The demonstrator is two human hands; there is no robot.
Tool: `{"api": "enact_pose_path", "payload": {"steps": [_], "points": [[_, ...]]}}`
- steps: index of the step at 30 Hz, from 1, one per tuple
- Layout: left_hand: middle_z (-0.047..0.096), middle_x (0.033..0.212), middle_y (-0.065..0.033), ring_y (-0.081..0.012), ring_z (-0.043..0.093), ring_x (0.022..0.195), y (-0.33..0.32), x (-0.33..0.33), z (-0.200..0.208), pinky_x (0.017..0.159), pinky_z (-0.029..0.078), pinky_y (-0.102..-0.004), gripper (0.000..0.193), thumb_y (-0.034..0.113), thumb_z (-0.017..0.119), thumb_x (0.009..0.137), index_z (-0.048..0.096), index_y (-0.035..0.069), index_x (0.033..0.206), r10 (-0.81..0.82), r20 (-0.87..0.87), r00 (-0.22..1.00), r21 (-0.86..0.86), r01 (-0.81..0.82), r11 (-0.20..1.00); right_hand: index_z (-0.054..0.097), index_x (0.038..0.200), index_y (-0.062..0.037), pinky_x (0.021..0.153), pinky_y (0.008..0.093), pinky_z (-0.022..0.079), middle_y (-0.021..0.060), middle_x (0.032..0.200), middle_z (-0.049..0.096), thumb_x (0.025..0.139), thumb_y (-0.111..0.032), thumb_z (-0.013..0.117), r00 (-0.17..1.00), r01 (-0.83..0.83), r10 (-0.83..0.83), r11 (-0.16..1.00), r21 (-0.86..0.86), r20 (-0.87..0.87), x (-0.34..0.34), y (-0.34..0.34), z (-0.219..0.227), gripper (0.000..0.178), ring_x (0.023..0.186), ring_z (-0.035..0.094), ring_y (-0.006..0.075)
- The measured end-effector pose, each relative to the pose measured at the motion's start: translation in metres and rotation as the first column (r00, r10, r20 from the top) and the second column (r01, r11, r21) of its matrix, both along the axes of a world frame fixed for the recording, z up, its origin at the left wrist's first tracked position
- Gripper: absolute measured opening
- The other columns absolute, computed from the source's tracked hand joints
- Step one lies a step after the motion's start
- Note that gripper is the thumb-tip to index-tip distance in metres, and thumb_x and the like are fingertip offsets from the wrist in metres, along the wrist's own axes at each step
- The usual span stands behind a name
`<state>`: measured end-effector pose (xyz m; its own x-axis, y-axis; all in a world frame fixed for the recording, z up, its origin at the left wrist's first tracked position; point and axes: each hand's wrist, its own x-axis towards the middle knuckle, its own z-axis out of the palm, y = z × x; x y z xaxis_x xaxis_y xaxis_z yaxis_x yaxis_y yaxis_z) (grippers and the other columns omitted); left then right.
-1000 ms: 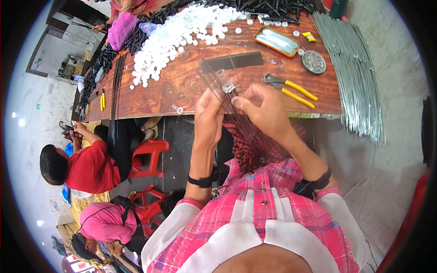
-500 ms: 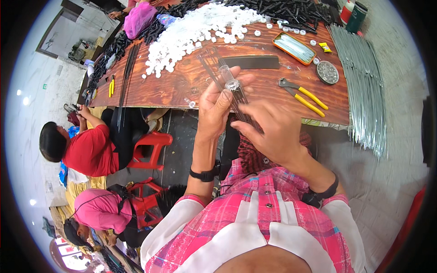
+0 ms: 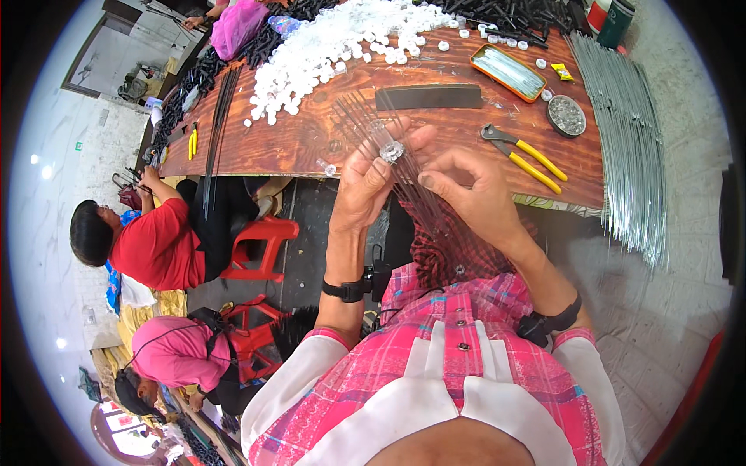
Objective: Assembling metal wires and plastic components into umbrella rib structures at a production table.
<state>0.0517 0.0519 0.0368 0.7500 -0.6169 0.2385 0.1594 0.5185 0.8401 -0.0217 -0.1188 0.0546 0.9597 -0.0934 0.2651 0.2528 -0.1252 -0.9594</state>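
Observation:
Above the table's front edge, my left hand is closed around a clear plastic tube with a toothed collar, thumb against the collar. A bundle of long thin dark rods passes beside or through it; which of these is hidden. The rods fan out over the table at one end and run down toward my lap at the other, slightly smeared. My right hand is at the bundle's right side, its thumb and forefinger curled together by the rods. Anything pinched between them is too small to make out.
On the wooden table lie white caps, a dark flat bar, yellow-handled end cutters, an orange-rimmed tin, a round dish and many silvery rods. People sit at left near red stools.
My right hand has risen from the lower rods to beside the collar, its fingers curling together. My left hand keeps its hold on the tube. The view has shifted slightly.

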Motion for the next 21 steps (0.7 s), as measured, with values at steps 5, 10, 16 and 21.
{"api": "enact_pose_path", "payload": {"steps": [5, 10, 16, 21], "points": [[0.047, 0.135, -0.0257, -0.0315, 0.047, 0.127, 0.001, 0.0, -0.002, 0.102, 0.042, -0.0422, 0.063, 0.028, 0.064, 0.09, 0.038, -0.005, 0.137, 0.079, 0.027, 0.996, 0.042, -0.08, 0.996, 0.065, 0.084, 0.003, 0.067, 0.0245, 0.052, 0.0067, 0.082, 0.066, 0.079, -0.006, 0.071, 0.999, -0.008, 0.007, 1.0, 0.024, 0.039, 0.002, 0.002, -0.004, 0.011, 0.075, 0.065, 0.0112], [0.051, 0.132, -0.0214, -0.027, 0.057, 0.114, 0.012, 0.003, -0.012, 0.094, 0.049, -0.039, 0.062, 0.021, 0.067, 0.088, 0.039, -0.006, 0.136, 0.085, -0.02, 0.996, 0.018, -0.084, 0.996, 0.062, 0.088, 0.0016, 0.065, 0.023, 0.05, 0.0054, 0.081, 0.065, 0.084, -0.011, 0.07, 0.982, -0.155, 0.176, 0.961, 0.231, -0.073, 0.001, -0.001, -0.01, 0.016, 0.074, 0.062, 0.008], [0.064, 0.106, -0.0194, -0.0269, 0.064, 0.097, 0.008, -0.001, -0.012, 0.083, 0.054, -0.0368, 0.059, 0.018, 0.069, 0.086, 0.042, -0.005, 0.134, 0.119, -0.03, 0.992, -0.084, -0.121, 0.989, 0.059, 0.093, 0.0007, 0.06, 0.0215, 0.048, 0.0047, 0.073, 0.063, 0.088, -0.014, 0.067, 0.952, -0.208, 0.286, 0.865, 0.457, -0.109, 0.001, 0.005, -0.008, 0.018, 0.066, 0.059, 0.0059], [0.064, 0.104, -0.0215, -0.028, 0.065, 0.096, 0.009, 0.001, -0.02, 0.083, 0.054, -0.0363, 0.054, 0.016, 0.069, 0.085, 0.045, -0.005, 0.129, 0.099, -0.066, 0.993, -0.149, -0.108, 0.983, 0.06, 0.089, -0.0009, 0.054, 0.0219, 0.047, 0.0031, 0.066, 0.063, 0.088, -0.013, 0.066, 0.957, -0.176, 0.25, 0.904, 0.39, -0.147, -0.002, 0.013, 0.0, 0.013, 0.059, 0.059, 0.0061]]}}
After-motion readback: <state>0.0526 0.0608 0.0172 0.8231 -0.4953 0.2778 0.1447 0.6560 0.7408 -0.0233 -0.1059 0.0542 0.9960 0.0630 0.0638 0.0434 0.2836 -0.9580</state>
